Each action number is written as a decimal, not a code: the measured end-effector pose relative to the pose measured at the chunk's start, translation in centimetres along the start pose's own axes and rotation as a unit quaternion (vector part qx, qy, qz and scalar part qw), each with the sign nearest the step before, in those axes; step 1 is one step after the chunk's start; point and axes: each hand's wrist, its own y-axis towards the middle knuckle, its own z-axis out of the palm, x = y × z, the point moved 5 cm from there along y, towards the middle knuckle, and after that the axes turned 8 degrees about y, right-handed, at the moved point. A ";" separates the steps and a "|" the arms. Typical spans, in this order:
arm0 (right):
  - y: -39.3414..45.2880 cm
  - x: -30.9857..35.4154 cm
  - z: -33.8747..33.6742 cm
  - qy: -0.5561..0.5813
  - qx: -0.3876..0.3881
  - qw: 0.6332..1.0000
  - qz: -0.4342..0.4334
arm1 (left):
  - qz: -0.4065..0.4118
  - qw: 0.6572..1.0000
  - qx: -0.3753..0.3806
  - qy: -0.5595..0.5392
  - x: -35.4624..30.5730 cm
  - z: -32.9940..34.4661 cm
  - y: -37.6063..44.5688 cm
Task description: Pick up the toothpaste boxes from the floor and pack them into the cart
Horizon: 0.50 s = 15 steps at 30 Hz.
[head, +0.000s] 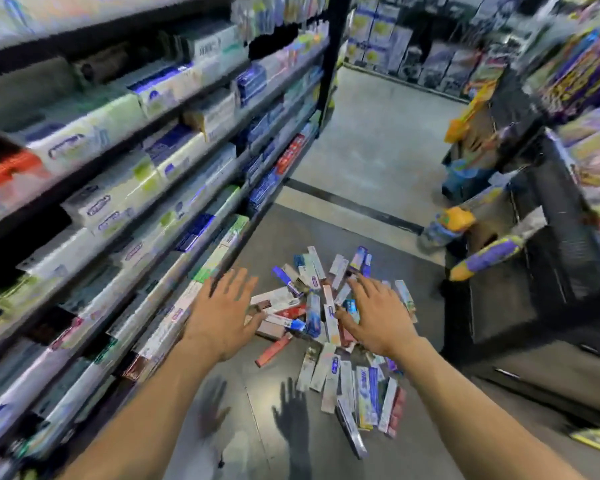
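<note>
Stocked shelves (125, 157) flanking grey floor (371, 150)

left hand (222, 317): bare, no glove, ring or watch
right hand (378, 320): bare too, nothing worn on wrist
forearms: uncovered along their whole visible length (no sleeve edge enters the picture)
sharpness: soft, slightly blurred

Multicoloured toothpaste boxes (329, 323), grey floor (371, 157)

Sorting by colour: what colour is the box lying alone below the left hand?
Coral red box, head view.
</note>
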 end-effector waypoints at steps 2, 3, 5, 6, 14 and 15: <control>3.3 0.1 1.5 0.008 0.001 1.000 0.005 | 0.024 1.000 0.016 0.011 1.5 2.8 3.6; 5.1 -0.1 2.4 0.015 0.003 1.000 0.011 | 0.035 0.999 0.028 0.010 2.1 4.5 5.5; 8.8 -0.8 5.1 0.021 0.004 1.000 0.020 | 0.050 0.998 0.046 0.003 2.6 8.5 9.0; 10.7 -1.3 6.9 0.029 0.000 0.999 0.025 | 0.053 0.997 0.051 -0.003 2.7 10.6 10.6; 22.8 -5.5 31.4 0.049 0.000 0.999 0.013 | 0.054 0.997 0.055 -0.009 -2.5 35.3 20.5; 24.0 -5.9 35.2 0.052 0.001 0.999 0.015 | 0.054 0.997 0.059 -0.008 -3.5 39.0 21.4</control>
